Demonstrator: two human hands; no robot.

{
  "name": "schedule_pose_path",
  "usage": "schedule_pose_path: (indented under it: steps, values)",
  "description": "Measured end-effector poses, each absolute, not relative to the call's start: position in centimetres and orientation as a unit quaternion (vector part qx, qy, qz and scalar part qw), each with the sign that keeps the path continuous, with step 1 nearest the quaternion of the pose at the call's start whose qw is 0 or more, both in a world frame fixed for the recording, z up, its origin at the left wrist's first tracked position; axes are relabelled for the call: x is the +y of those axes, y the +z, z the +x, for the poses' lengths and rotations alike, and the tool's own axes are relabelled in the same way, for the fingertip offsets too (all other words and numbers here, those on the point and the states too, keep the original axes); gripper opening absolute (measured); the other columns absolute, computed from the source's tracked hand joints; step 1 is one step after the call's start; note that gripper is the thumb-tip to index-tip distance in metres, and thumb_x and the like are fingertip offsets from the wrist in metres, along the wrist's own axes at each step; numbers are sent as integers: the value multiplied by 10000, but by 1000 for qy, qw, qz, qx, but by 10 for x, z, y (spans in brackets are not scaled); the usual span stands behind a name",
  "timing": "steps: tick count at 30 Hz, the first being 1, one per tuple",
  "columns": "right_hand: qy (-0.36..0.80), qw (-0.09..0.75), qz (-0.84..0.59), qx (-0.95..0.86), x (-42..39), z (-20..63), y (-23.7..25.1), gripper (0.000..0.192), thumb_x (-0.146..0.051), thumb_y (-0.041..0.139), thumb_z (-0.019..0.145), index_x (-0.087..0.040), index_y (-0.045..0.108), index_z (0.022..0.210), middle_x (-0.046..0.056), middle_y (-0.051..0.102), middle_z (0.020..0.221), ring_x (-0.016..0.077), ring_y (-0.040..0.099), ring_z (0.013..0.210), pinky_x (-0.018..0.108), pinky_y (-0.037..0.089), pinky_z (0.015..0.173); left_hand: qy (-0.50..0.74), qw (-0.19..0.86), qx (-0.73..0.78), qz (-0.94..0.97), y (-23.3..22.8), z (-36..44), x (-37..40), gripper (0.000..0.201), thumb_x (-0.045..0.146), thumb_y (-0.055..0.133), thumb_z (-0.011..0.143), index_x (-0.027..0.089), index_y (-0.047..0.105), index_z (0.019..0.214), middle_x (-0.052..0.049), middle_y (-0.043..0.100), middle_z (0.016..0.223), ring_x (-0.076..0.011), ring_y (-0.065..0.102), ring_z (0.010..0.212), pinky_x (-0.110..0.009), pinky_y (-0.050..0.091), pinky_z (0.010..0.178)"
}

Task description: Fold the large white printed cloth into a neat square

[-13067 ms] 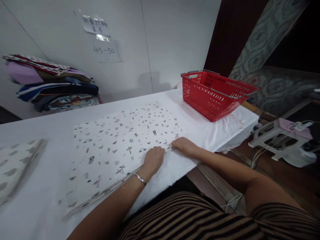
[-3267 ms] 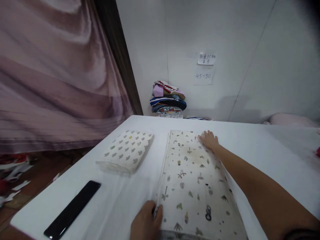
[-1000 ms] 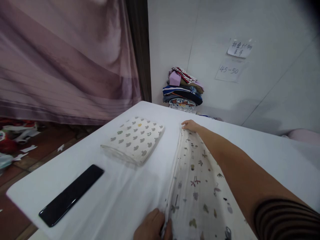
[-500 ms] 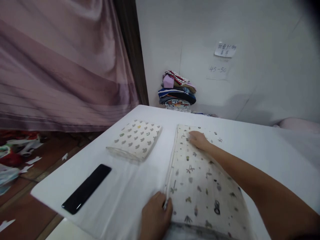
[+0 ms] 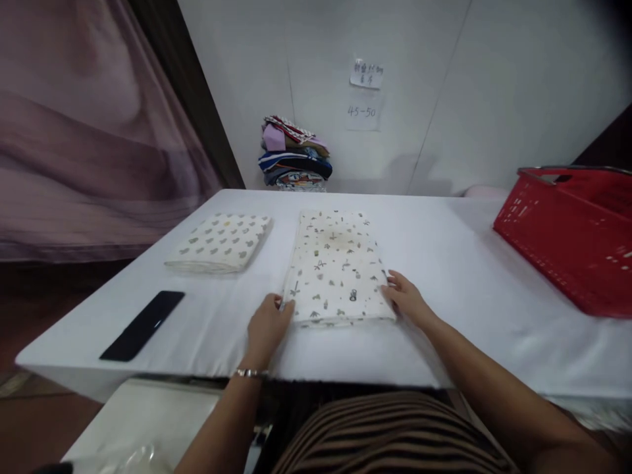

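A folded white cloth (image 5: 336, 270) with small plant-like prints lies flat on the white-covered table (image 5: 444, 257), its near edge towards me. My left hand (image 5: 269, 324) grips its near left corner, thumb on top and fingertips partly hidden by the fabric. At the near right edge, my right hand (image 5: 405, 297) pinches the same cloth between thumb and fingers. To the left sits a second folded cloth (image 5: 222, 242), white with grey mushroom-like shapes, which neither hand touches.
A black phone-like slab (image 5: 143, 326) lies near the table's front left. On the right stands a red plastic basket (image 5: 567, 243). Folded clothes (image 5: 296, 158) are stacked by the back wall, below paper notes (image 5: 364, 112). A pink curtain (image 5: 74, 131) hangs at the left.
My right hand has moved from the cloth's far part to its near right edge. My left hand stays at the left edge. The view has shifted right and back, bringing the red basket into sight.
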State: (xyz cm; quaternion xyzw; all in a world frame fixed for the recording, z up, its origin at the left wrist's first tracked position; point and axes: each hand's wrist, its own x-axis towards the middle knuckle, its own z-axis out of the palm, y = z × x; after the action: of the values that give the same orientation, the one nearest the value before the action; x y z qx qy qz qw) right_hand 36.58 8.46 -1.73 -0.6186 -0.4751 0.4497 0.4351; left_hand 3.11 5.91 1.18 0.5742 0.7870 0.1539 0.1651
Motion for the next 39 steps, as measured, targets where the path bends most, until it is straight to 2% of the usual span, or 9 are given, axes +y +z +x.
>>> schedule_pose_path:
  steps: [4,8,12,15,18,23,27,32,39]
  values:
    - [514,398,-627,-429,69,358,0,822,-406,700,724,-202,332,1431,119,625,1142,220,641,888,338,540,732,129,200,800,551,15,29,65,518,555,461,786,173,531,1128,-110,680,980,-274,633,910,-332,439,733]
    - [573,352,-604,-428,65,353,6,913,-407,684,752,-236,172,1488,123,638,1087,220,648,761,355,559,594,84,203,794,567,17,24,71,472,585,438,782,179,607,953,-112,688,974,-274,635,903,-327,434,709]
    - [582,344,-589,-442,65,357,10,891,-301,630,791,-231,95,1500,130,614,1152,203,651,769,339,564,607,40,182,777,602,23,32,68,414,551,421,807,183,612,811,-105,692,913,-263,633,875,-314,418,675]
    - [546,340,-605,-469,64,381,20,857,-313,604,810,-228,103,1501,131,617,1157,198,652,771,310,548,591,40,170,758,628,24,54,55,411,530,414,831,177,620,792,-109,693,899,-253,631,873,-308,418,677]
    - [506,330,-627,-492,61,416,26,802,-337,613,805,-252,194,1483,105,647,1090,189,648,763,280,524,573,43,157,726,668,22,85,33,401,519,427,837,178,635,814,-106,692,906,-244,630,889,-302,418,690]
    - [541,308,-645,-442,52,453,19,790,-382,697,737,-248,338,1428,55,683,884,179,624,685,260,499,512,43,175,701,690,21,113,6,474,599,413,825,195,648,748,-91,692,828,-246,638,837,-295,415,649]
    - [561,339,-643,-395,42,454,11,858,-482,710,724,-262,297,1444,64,674,998,182,641,746,309,565,625,58,193,717,667,25,96,17,606,687,319,831,193,633,677,-93,687,772,-247,641,796,-302,414,643]
    - [573,350,-630,-390,34,448,9,955,-449,758,679,-272,241,1462,73,658,1069,202,665,848,315,580,704,116,154,758,623,32,64,76,504,612,364,856,185,630,831,-86,690,924,-240,630,883,-303,428,682]
    - [520,363,-657,-408,36,448,15,783,-358,701,695,-256,388,1404,89,649,1002,191,659,741,313,567,645,121,85,708,690,48,92,201,398,410,448,880,148,553,1160,-143,559,1251,-236,542,1114,-309,417,879]
